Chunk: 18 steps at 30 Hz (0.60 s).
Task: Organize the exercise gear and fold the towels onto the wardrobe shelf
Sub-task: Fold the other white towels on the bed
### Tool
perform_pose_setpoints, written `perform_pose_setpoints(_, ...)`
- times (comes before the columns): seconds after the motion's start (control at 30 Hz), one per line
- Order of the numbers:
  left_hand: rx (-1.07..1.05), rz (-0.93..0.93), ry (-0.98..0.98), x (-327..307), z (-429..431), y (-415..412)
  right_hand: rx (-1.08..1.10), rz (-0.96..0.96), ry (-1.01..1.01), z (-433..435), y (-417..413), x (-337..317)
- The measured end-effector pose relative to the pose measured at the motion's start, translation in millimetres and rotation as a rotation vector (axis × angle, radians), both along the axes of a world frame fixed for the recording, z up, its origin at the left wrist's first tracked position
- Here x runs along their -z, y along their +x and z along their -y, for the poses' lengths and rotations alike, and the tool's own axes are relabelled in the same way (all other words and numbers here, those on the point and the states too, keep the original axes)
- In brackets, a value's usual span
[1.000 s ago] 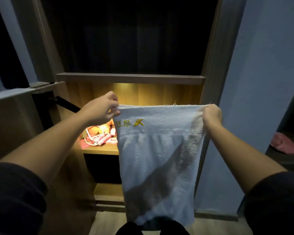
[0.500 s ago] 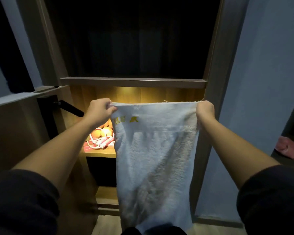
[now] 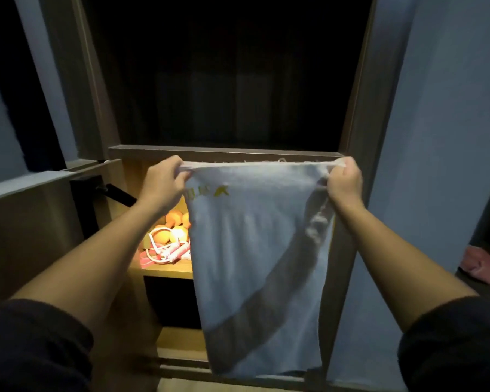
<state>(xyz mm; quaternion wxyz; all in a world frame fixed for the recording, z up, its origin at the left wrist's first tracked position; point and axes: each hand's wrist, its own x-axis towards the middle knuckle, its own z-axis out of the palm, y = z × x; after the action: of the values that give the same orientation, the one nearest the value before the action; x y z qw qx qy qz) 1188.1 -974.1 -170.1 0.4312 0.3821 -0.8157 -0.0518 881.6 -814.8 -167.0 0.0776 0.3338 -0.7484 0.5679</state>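
The room is dim with blue-grey walls. In the head view I look into an open wardrobe point(image 3: 359, 94) whose one lit shelf point(image 3: 167, 271) glows under a dark upper bay. Orange dumbbells point(image 3: 173, 219) lie at the shelf's left end, with a white-and-pink jump rope point(image 3: 170, 251) coiled by its front edge.

The towel point(image 3: 252, 236) hangs full length in the air in front of that shelf. My left hand point(image 3: 164, 182) pinches one top corner in its fingers point(image 3: 173, 165), my right hand point(image 3: 344, 182) is clenched round the other, and the hem is taut between them.

I judge the towel light, soft and limp. It will sag wherever it is not held, so the corners are the places to grip, bringing them together to fold.

The cloth hides the shelf's right part, so I cannot tell how much space is free there. The board point(image 3: 224, 151) above sits low over the shelf, and the wardrobe's right post is just beside my right hand.
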Motion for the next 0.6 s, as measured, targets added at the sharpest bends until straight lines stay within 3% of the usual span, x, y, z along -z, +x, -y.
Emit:
perform_pose_setpoints(0.07, 0.044, 0.251, 0.083, -6.3, 0.2, 3.2, -0.03, -0.07, 0.296, -4.2, 2.8, -2.0)
perform_pose_setpoints(0.13, -0.002, 0.376, 0.089, -4.5, 3.7, 3.9, -0.003, -0.075, 0.424, -4.4, 3.6, 5.7)
perform_pose_setpoints(0.2, -0.017, 0.27, 0.088, 2.9, 3.0, 2.2, -0.026, -0.108, 0.395, -4.9, 3.5, 13.6)
perform_pose_setpoints(0.37, 0.046, -0.053, 0.109, 15.9, -6.6, -3.4, -0.029, 0.026, 0.137, -9.3, 2.6, 14.1)
perform_pose_setpoints(0.6, 0.14, -0.402, 0.182, 24.6, -18.4, 3.2, -0.144, 0.022, 0.122, -25.3, 7.5, 3.9)
